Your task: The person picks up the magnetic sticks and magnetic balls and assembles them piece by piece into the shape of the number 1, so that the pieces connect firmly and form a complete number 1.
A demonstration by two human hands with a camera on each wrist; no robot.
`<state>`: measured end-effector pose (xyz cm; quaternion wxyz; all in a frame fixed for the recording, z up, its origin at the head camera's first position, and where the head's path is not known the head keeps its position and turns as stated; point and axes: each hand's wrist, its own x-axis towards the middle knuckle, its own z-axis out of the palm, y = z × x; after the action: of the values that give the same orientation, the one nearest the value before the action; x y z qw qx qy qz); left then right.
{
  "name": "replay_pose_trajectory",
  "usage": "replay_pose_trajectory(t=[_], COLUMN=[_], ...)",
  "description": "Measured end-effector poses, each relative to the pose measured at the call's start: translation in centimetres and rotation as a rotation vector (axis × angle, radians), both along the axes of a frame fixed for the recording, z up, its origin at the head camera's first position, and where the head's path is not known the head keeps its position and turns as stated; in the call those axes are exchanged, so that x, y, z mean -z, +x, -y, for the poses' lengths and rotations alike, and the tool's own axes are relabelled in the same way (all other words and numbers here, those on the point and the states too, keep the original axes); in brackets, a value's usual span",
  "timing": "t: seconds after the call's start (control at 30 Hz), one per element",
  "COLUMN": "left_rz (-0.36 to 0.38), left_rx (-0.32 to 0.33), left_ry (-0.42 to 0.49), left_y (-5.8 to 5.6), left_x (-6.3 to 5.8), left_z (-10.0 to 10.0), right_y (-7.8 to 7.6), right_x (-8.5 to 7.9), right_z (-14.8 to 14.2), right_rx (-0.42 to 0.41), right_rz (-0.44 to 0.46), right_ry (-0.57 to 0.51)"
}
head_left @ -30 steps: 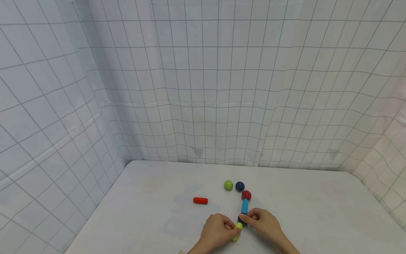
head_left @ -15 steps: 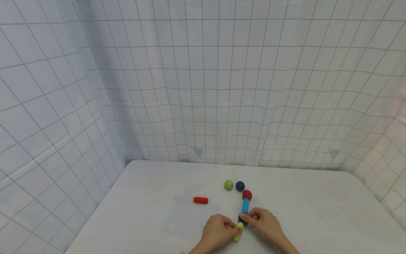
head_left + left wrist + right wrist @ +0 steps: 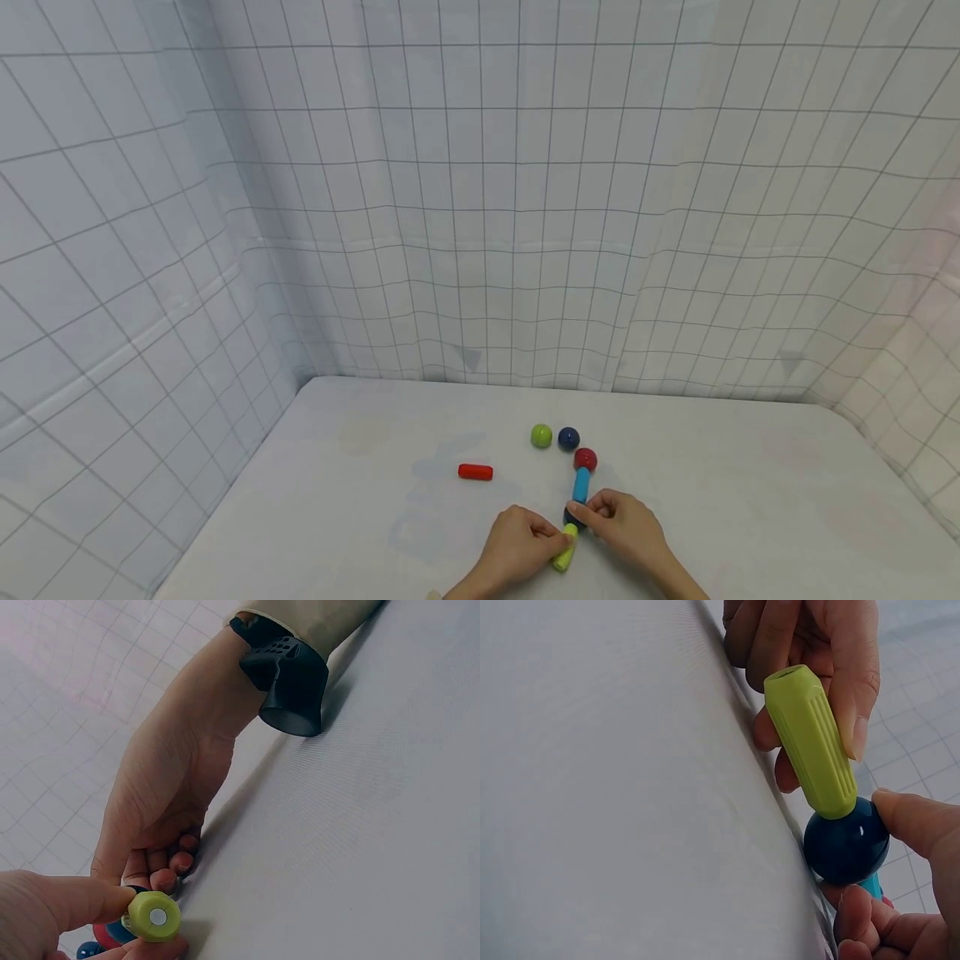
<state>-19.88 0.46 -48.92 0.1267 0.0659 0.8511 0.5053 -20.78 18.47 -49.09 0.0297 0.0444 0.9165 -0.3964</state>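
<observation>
Dotting the lime rod [image 3: 811, 742], a white disc [image 3: 158, 916] shows (left-wrist view only).

A cream sleeve [image 3: 322, 619] adjoins a black wrist housing [image 3: 298, 688] dotted with small holes.

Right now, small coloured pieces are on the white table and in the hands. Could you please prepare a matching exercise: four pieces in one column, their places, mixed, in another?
Things
1. yellow-green ribbed rod
2. glossy red rod
3. light-blue rod
4. glossy green ball

Places
A. apart, farthest left in the head view
B. beside a loose dark-blue ball
C. pinched in the left-hand grip
D. between the glossy red ball and the pinched dark-blue ball in the right-hand grip

Pairs: 1-C; 2-A; 3-D; 4-B.
</observation>
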Motion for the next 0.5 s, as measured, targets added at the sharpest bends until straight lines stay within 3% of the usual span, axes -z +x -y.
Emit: replay_pose_trajectory(t=[0.2,0.5], left_rz=[0.037,0.027], left_rx=[-0.006,-0.018], left_ry=[0.017,0.041], left_y=[0.02,0.51], left_x=[-0.10,-0.34], left_z=[-0.06,-0.27], right_y=[-0.06,-0.05], right_x=[0.05,-0.06], right_z=[0.04,0.00], right_rx=[0.004,0.009], right_rz=[-0.008,0.011], right_ry=[0.001,0.005])
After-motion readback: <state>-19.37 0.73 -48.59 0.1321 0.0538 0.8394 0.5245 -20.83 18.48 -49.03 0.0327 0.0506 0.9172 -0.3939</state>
